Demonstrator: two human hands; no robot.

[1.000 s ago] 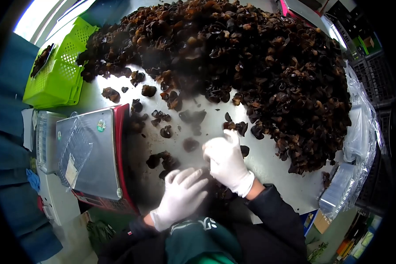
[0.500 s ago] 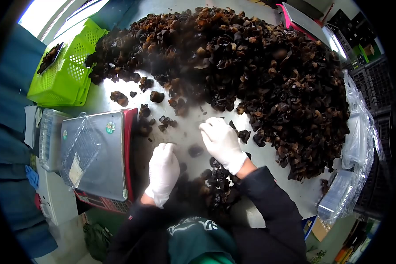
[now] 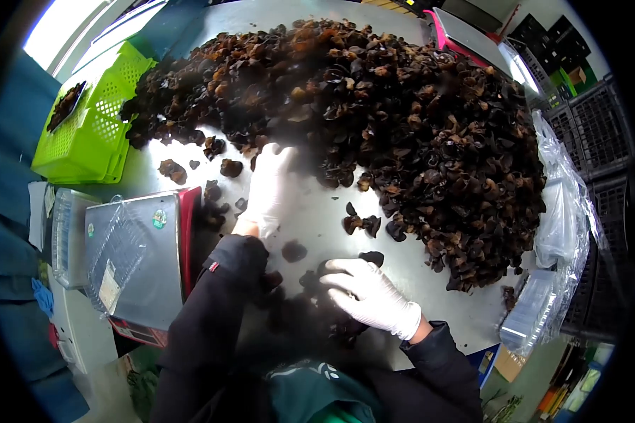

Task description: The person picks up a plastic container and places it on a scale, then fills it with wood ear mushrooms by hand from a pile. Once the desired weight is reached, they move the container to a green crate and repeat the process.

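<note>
A large heap of dark brown, curled fungus-like pieces [image 3: 402,120] covers the back and right of the metal table [image 3: 416,282]. My left hand [image 3: 268,187], in a white glove, reaches to the heap's front edge; its fingertips are blurred, so what they hold is unclear. My right hand [image 3: 370,296], also gloved, has its fingers spread and curved over a small dark pile [image 3: 342,328] near my body. Loose pieces [image 3: 361,222] lie between that pile and the heap.
On the left stand a red-edged scale [image 3: 137,254] with a clear plastic tray on it, and a green basket [image 3: 85,141]. Bagged clear trays [image 3: 561,233] line the right edge. Another scale [image 3: 469,39] is at the back right, near black crates [image 3: 600,127].
My left hand has moved forward from near my body to the heap's edge. My right hand has come back toward me, over the near pile, and its fingers have spread.
</note>
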